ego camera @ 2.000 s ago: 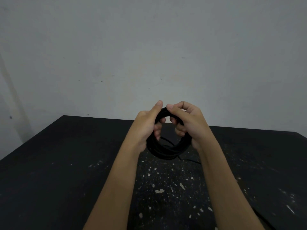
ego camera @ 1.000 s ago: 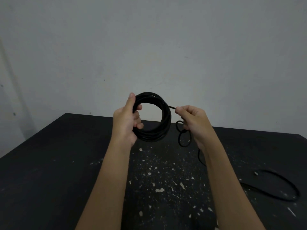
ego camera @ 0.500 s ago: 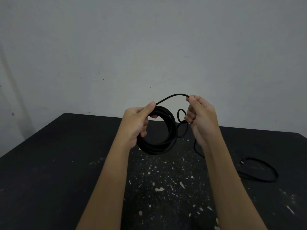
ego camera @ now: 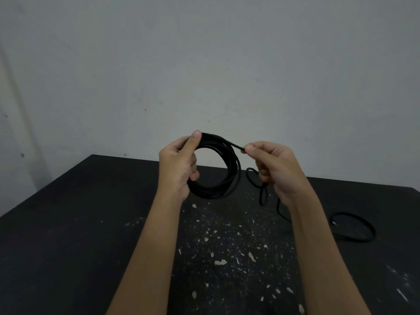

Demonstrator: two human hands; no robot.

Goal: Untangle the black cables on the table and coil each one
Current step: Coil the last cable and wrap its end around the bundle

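Tabletop (ego camera: pixel 68 246), black and flecked with pale chips, carries only the slack of the cable: a loose loop (ego camera: pixel 371 229) lies on it at the right, and it has been dragged somewhat farther and leftward from where it lay a second ago. That suggests slack is being taken up turn by turn. Above the middle of the table the coil (ego camera: pixel 231 178) hangs upright in the air, several turns thick. Half a second ago an arc of cable stood high over it; that arc has now come down onto the bundle as another turn. The left hand (ego camera: pixel 179 169) grips the coil's left side, fingers curled through the ring and thumb pressed on top. The right hand (ego camera: pixel 277 171) has dropped level with the coil's top and pinches the free strand (ego camera: pixel 237 146) just right of it, other fingers curled. Small kinked loops (ego camera: pixel 263 196) dangle below that hand, so I judge some tangle remains to be worked out. No container of any kind shows in this view.
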